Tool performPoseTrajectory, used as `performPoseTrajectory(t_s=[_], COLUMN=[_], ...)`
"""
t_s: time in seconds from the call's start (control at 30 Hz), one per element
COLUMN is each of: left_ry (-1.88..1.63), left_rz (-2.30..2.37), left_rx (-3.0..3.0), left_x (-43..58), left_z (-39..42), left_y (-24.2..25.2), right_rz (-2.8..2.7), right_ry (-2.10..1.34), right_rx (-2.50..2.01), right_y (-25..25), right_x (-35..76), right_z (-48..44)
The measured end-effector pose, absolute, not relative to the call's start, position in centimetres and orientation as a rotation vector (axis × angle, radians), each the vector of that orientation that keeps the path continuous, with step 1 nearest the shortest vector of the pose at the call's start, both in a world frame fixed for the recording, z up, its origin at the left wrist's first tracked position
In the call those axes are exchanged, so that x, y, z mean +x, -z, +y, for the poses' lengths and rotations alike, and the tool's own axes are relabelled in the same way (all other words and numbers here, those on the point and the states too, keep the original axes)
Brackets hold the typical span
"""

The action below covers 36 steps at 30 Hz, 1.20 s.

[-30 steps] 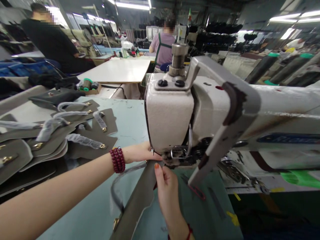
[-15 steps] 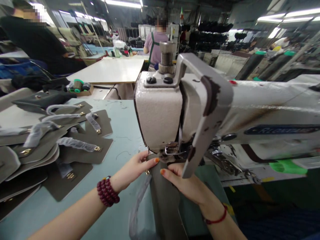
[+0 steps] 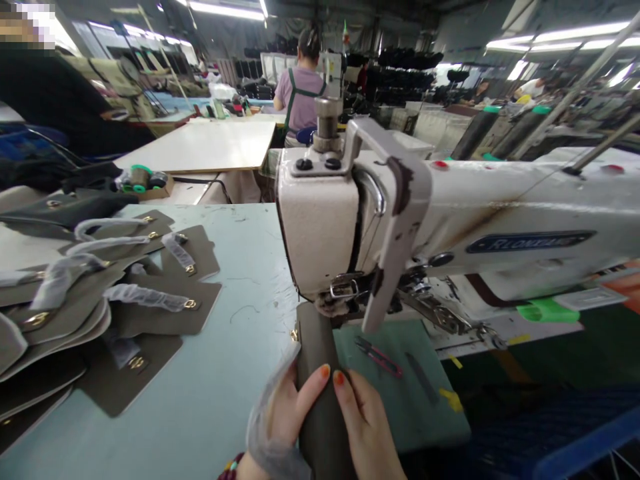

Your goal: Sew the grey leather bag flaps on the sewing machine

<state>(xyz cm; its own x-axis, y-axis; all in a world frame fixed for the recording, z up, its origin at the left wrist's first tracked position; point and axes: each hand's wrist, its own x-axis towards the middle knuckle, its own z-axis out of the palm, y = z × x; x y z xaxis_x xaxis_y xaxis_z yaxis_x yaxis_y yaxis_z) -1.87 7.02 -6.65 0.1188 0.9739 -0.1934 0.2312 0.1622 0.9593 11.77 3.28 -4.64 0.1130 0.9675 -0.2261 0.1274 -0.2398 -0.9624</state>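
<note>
Head cam: my L grip (image 3: 291,412) & R grip (image 3: 366,420) held grey panel (image 3: 318,347) by opp. sides; looked light, bendy, prob. creasable; sides seemed best hold.

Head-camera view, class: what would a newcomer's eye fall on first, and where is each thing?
The big white sewing machine likely draws the eye first, spanning the centre and right. Lower down, near the bottom edge, the left hand and right hand hold a grey-brown piece. At left lies a pile of similar pieces with wrapped straps.
</note>
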Motion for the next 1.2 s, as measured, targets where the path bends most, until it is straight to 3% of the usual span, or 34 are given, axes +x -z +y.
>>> performPoseTrajectory(t_s=[0.4, 0.67, 1.2], left_ry=[-0.915, -1.002, -1.087], left_rz=[1.565, 1.364, 1.262], left_rx=[1.453, 1.341, 1.694], left_x=[-1.2, -1.1, -1.4], left_z=[7.9, 9.7, 13.3], left_y=[4.7, 4.2, 2.0], right_rz=[-1.233, -1.167, -1.202], right_ry=[-1.313, -1.347, -1.225], right_rx=[-1.445, -1.521, -1.563], right_y=[3.5, 4.1, 3.8], right_x=[12.3, 12.1, 11.4], right_z=[3.9, 5.2, 8.0])
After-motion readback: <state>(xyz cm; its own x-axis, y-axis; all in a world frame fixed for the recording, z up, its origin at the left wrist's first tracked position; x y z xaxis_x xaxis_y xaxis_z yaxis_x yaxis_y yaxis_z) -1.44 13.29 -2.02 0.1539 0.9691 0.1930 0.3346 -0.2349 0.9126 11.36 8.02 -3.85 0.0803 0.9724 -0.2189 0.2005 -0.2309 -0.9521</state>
